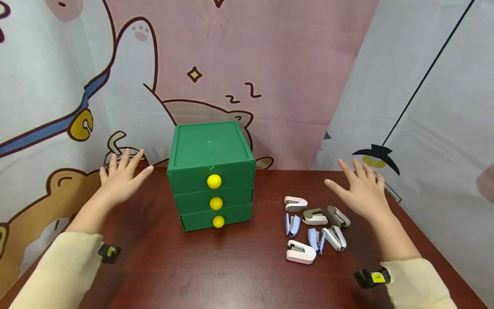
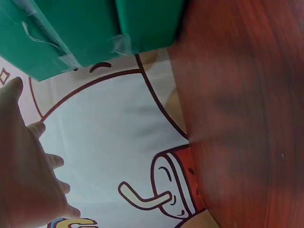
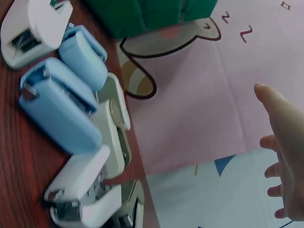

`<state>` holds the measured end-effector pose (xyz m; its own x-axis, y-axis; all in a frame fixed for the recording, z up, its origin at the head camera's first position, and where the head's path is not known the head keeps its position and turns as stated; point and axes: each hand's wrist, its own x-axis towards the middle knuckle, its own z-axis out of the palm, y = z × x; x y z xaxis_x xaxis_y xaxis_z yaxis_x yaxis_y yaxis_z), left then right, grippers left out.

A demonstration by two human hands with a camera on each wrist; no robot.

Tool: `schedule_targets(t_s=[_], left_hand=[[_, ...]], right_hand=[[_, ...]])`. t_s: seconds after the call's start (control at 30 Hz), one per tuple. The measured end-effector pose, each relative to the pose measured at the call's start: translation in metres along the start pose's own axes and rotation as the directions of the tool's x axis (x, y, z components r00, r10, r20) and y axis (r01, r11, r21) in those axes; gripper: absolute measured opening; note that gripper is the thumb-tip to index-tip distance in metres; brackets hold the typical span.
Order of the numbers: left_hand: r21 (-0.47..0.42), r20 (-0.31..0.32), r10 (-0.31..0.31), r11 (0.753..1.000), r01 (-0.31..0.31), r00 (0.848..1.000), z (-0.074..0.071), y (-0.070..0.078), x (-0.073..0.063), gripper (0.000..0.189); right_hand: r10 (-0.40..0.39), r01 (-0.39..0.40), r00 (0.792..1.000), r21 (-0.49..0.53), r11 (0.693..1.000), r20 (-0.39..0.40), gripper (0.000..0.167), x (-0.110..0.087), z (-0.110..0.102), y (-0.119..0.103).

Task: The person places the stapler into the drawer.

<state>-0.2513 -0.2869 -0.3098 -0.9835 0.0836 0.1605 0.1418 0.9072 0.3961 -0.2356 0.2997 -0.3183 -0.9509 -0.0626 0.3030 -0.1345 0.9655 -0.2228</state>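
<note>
With fingers spread, my left hand point(image 1: 120, 179) hovers in the air to the left of a green three-drawer box point(image 1: 210, 148) with round yellow knobs. All of its drawers look closed. On the other side, my right hand point(image 1: 362, 193) is raised with its fingers spread, holding nothing. Several small staplers lie grouped to the left of that hand: a pink-and-grey stapler point(image 1: 295, 204), a blue stapler point(image 1: 292, 225), a white stapler point(image 1: 301, 252) and an olive-grey stapler point(image 1: 338, 216) among them. Neither hand touches anything.
The dark red-brown table point(image 1: 162, 266) carries the box and the staplers. Behind it hangs a printed cloth point(image 1: 293, 64) with cartoon animals, close to the table's back edge. A pale cloth point(image 1: 444, 171) runs along the right edge.
</note>
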Motion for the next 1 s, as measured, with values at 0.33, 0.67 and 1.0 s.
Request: schedule_targets(t_s=[0.33, 0.67, 1.0], left_hand=[[-0.109, -0.137, 0.072, 0.99, -0.087, 0.988, -0.002, 0.018, -0.011, 0.07], [-0.232, -0.259, 0.137, 0.952, -0.199, 0.956, -0.001, 0.036, -0.015, 0.064], [-0.372, -0.326, 0.159, 0.885, -0.281, 0.932, 0.004, 0.048, -0.016, 0.058]], right_hand=[[-0.019, 0.027, 0.994, 0.078, 0.997, -0.106, 0.079, -0.009, -0.007, -0.021], [-0.001, 0.052, 0.966, 0.192, 0.98, -0.258, 0.072, -0.019, -0.009, -0.045], [-0.047, 0.169, 0.921, 0.286, 0.943, -0.386, 0.064, -0.026, -0.007, -0.073]])
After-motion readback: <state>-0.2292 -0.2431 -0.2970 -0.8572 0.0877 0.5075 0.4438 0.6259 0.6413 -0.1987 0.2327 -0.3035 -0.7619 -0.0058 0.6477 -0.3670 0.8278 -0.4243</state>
